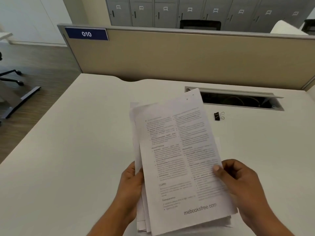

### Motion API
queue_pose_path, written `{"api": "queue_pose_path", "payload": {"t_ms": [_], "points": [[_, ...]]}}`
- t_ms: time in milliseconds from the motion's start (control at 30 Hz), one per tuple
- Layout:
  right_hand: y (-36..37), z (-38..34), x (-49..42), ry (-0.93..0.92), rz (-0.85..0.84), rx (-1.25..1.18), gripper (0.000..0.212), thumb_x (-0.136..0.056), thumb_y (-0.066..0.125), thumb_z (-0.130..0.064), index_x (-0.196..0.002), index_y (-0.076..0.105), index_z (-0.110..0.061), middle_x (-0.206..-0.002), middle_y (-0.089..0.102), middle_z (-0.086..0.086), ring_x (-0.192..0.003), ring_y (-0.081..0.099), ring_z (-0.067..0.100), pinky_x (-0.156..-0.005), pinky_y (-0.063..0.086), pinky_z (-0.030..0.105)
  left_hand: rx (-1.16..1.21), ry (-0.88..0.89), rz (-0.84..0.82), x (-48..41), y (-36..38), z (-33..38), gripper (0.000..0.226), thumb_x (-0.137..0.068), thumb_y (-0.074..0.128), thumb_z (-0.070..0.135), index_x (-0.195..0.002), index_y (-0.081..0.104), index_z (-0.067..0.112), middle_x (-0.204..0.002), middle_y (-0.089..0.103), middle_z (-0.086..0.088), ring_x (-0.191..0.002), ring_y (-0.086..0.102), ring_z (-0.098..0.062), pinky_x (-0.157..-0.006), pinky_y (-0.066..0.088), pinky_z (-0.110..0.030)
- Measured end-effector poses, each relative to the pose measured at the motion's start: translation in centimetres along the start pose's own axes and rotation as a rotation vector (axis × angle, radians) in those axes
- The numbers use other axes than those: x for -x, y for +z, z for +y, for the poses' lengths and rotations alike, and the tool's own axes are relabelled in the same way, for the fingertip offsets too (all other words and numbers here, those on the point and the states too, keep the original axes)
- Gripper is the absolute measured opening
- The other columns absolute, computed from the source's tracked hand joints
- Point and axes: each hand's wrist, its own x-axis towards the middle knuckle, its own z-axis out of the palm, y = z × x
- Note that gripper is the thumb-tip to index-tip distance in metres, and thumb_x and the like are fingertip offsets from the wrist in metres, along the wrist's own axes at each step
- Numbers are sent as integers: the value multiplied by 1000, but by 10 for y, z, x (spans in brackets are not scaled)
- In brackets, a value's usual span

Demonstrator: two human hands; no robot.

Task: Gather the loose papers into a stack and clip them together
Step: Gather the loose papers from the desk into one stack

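1. Papers [177, 159]: an uneven stack held between both hands over the desk [76, 150], with the top tilted away and to the right. Sheet edges fan out along the left side and the bottom.
2. Left hand [131, 189]: grips the lower left edge of the stack. The fingers pass behind the sheets and are hidden, so I cannot tell their spread.
3. Right hand [238, 181]: pinches the right edge. The thumb [216, 167] is pressed on the top page and the fingers are curled underneath.
4. Clip [219, 116]: a black binder clip with wire handles. It lies on the desk to the right of the stack's upper part, apart from both hands and just in front of the cable slot [238, 99].
5. Writing on the top page: two columns of print, mostly blurred. The headings "LENS" and "Transparency" can be read at lower left, and "mebooksfree.com" runs large across the bottom.
6. Divider [170, 57]: beige, with a blue plate [86, 34] at its left end reading "010".
7. Lockers [170, 12]: grey, behind the divider. Each carries a small number tag, too blurred to read.
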Motion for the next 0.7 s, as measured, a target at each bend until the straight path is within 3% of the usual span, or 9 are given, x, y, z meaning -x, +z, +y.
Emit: {"api": "queue_pose_path", "payload": {"t_ms": [100, 167, 233, 367, 500, 567, 633, 700], "points": [[3, 9, -3, -36, 81, 222, 17, -76, 80, -25, -85, 66, -26, -82, 62, -2, -72, 54, 24, -65, 46, 31, 17, -27, -31, 3, 2, -2, 21, -101, 57, 21, -111, 76, 19, -107, 79, -14, -97, 76, -36, -89, 60, -55], [4, 10, -3, 33, 67, 265, 40, -77, 80, -28, -109, 58, -31, -100, 62, -8, -83, 60, 19, -69, 49, 30, 17, -35, -38, 5, 3, -2, 22, -101, 56, 21, -113, 75, 20, -108, 79, -13, -98, 76, -35, -90, 60, -55], [2, 10, -4, 144, -28, 150, 49, -78, 77, -30, -121, 54, -26, -109, 68, -6, -90, 70, 20, -74, 56, 34, 11, -42, -33, 6, 5, -1, 22, -101, 56, 21, -113, 75, 20, -109, 79, -14, -99, 76, -36, -91, 59, -55], [-1, 12, -1, 232, -234, -67, 30, -84, 67, -24, -111, 69, -10, -101, 79, 7, -91, 76, 27, -82, 58, 42, -32, -21, -50, 6, 9, 0, 23, -102, 56, 22, -114, 75, 21, -111, 79, -12, -101, 76, -33, -93, 58, -55], [-2, 21, 1, 199, -171, -122, 39, -73, 81, -31, -105, 73, -9, -98, 79, 12, -89, 75, 32, -77, 61, 42, -108, 10, -66, 6, 13, 2, 27, -103, 51, 30, -115, 75, 22, -108, 80, -6, -100, 77, -26, -97, 57, -51], [-6, 25, 0, 198, -117, -141, 24, -83, 71, -18, -104, 71, -7, -95, 78, 15, -85, 76, 33, -72, 62, 40, -194, 11, -48, 3, 14, 3, 43, -102, 39, 49, -111, 75, 28, -103, 82, 3, -95, 78, -16, -90, 61, -40], [-13, 28, -2, 191, -56, -145, 17, -88, 64, -11, -103, 71, -7, -93, 79, 14, -81, 76, 31, -68, 62, 36, -292, -7, -20, -4, 11, 0, 54, -97, 27, 60, -109, 72, 35, -97, 82, 10, -87, 78, -8, -74, 60, -24], [-21, 29, -5, 178, -6, -163, 15, -89, 63, -10, -102, 71, -8, -92, 79, 11, -79, 76, 27, -66, 63, 34, -437, -16, -27, -11, 3, -7, 56, -95, 27, 65, -112, 70, 36, -103, 81, 9, -84, 78, -9, -74, 60, -25]]}}
